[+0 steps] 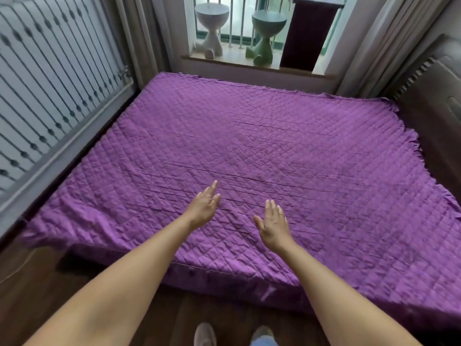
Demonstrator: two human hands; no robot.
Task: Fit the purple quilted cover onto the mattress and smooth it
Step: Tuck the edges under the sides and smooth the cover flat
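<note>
The purple quilted cover (262,151) lies spread over the whole mattress, its near edge hanging down the side toward the wooden floor (37,283) and its frilled right edge bunched against the dark headboard (439,116). Creases run across the middle of it, and the near-left corner is rumpled. Both arms reach out over the near part of the bed. The left hand (203,208) and the right hand (273,226) are flat, fingers straight and together, holding nothing — whether the palms touch the fabric I cannot tell. At the far end, a white stool (210,28) and a green stool (265,36) stand on the windowsill. A patterned sliding door (55,78) runs along the left.
</note>
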